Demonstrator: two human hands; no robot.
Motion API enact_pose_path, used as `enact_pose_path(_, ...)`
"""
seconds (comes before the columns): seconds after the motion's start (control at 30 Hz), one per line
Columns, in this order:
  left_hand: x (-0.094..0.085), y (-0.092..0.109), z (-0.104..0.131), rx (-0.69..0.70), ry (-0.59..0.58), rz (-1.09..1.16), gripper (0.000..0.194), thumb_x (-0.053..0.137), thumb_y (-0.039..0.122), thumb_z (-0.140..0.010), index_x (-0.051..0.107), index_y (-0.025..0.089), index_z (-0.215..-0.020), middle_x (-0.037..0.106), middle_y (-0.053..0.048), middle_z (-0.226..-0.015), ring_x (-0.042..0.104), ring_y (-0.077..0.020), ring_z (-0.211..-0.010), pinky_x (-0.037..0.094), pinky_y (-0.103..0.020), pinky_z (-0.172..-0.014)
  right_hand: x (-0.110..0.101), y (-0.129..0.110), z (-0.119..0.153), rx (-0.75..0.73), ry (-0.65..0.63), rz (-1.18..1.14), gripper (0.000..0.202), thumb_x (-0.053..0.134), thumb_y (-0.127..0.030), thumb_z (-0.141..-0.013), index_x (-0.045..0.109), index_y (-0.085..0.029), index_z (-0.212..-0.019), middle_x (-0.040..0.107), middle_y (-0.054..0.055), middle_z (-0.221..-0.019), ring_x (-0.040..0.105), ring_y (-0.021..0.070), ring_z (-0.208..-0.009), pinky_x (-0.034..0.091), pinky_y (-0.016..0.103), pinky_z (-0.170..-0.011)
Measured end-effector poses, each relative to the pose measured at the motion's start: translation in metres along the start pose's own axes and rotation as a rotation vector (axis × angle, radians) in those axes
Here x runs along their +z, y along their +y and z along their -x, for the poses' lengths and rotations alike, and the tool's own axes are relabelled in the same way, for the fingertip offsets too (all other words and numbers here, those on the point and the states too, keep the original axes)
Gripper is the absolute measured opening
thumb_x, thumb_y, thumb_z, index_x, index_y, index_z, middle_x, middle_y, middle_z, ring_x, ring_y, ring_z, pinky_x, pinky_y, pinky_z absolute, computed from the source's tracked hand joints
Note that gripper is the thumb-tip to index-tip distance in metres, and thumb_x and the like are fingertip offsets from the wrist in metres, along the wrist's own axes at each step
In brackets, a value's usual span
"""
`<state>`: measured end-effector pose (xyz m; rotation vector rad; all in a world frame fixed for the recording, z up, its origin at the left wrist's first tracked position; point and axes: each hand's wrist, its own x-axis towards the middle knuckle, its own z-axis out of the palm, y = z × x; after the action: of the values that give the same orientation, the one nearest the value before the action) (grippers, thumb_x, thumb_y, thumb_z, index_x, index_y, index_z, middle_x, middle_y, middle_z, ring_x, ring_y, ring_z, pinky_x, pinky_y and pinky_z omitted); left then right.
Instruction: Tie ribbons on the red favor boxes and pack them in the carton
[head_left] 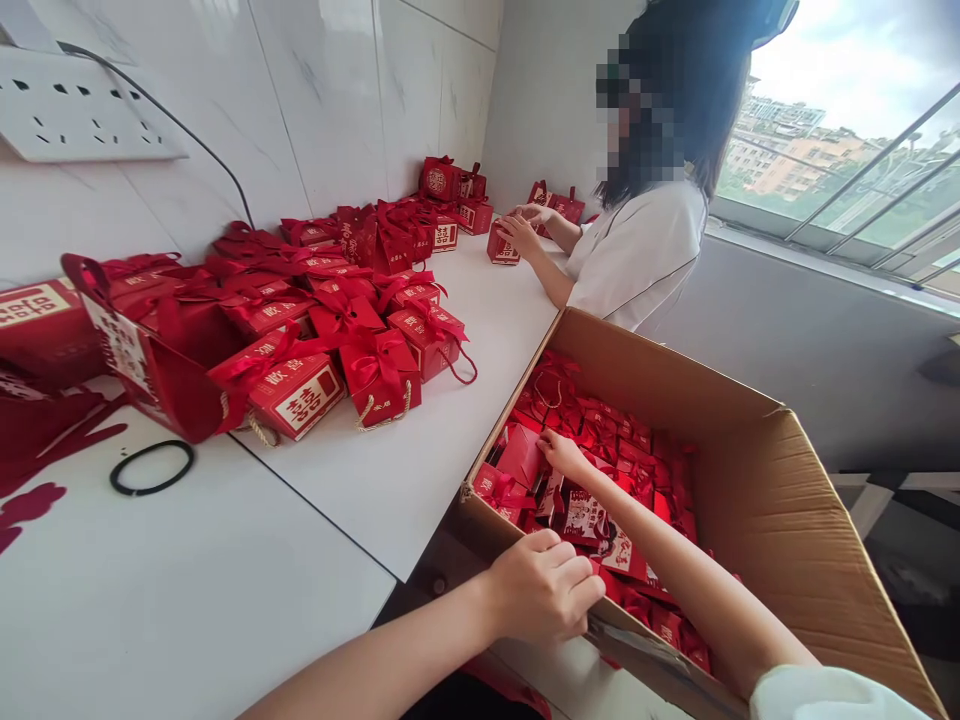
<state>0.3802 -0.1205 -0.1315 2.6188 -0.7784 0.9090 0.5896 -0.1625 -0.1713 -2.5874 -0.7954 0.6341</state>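
Left hand (541, 585): lower centre of frame; fingers curled closed over near rim of cardboard box (757, 480); gripping the rim
Right hand (562, 455): centre of frame, reaching into the box; fingers bent onto a flat red gift box (523, 455); full grasp cannot be told
Cardboard box: centre right to lower right, open, tilted against table edge; filled with flat red gift boxes
Table (420, 470): white, left half of frame
Assembled gift boxes (375, 370): centre left on table, ribbon bows and rope handles; closely packed, touching
Black band (152, 467): lower left on table, just beside the gift boxes
Co-worker's hands (525, 228): upper centre; on a small red box (502, 248) resting on table
Power strip (71, 105): upper left on wall
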Motion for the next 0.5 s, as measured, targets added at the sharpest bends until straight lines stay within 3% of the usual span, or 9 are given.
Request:
enact_pose_path(0.1,0.001,0.001,0.0,0.004,0.012,-0.003,0.007,0.048,0.022,-0.078,0.051,0.016,-0.081,0.055,0.001,-0.069,0.047,-0.0139,-0.062,0.029,-0.03,-0.063,0.012,-0.009,0.009,-0.072,0.076,0.112,0.042,0.032,-0.028,-0.097,0.044,-0.011,-0.133,0.042,0.018,-0.139,0.039,0.0258,-0.13,0.029,0.041,-0.107)
enact_pose_path(0.17,0.002,0.001,0.001,0.003,0.018,-0.007,0.007,0.048,0.022,-0.078,0.051,0.016,-0.08,0.055,0.001,-0.069,0.048,-0.0137,-0.062,0.029,-0.03,-0.063,0.024,-0.016,0.015,-0.134,0.084,0.175,0.048,0.028,-0.032,-0.097,0.032,-0.015,-0.142,0.025,0.013,-0.152,0.023,0.0247,-0.139,0.02,0.042,-0.112)
enact_pose_path(0.23,0.002,0.001,0.001,0.002,-0.008,-0.005,0.007,0.048,0.022,-0.079,0.051,0.016,-0.081,0.056,0.001,-0.069,0.049,-0.014,-0.064,0.029,-0.03,-0.063,0.036,-0.02,0.019,-0.175,0.052,0.236,0.052,0.031,-0.036,-0.096,0.028,-0.018,-0.145,0.017,0.01,-0.155,0.014,0.0244,-0.143,0.014,0.045,-0.114)
enact_pose_path(0.33,0.002,0.0,0.001,0.005,-0.039,0.005,0.008,0.048,0.023,-0.08,0.052,0.016,-0.081,0.057,0.0,-0.069,0.05,-0.0141,-0.065,0.029,-0.03,-0.062,0.049,-0.021,0.018,-0.184,0.003,0.319,0.054,0.031,-0.037,-0.096,0.027,-0.017,-0.146,0.014,0.011,-0.155,0.01,0.0256,-0.143,0.008,0.048,-0.114)
enact_pose_path(0.5,0.007,-0.002,0.002,0.005,-0.009,0.005,0.01,0.047,0.023,-0.08,0.055,0.016,-0.081,0.06,0.001,-0.069,0.051,-0.0132,-0.062,0.032,-0.029,-0.06,0.05,-0.029,0.008,-0.192,-0.033,0.423,0.056,0.032,-0.039,-0.095,0.028,-0.016,-0.146,0.018,0.012,-0.154,0.015,0.0264,-0.142,0.015,0.048,-0.113)
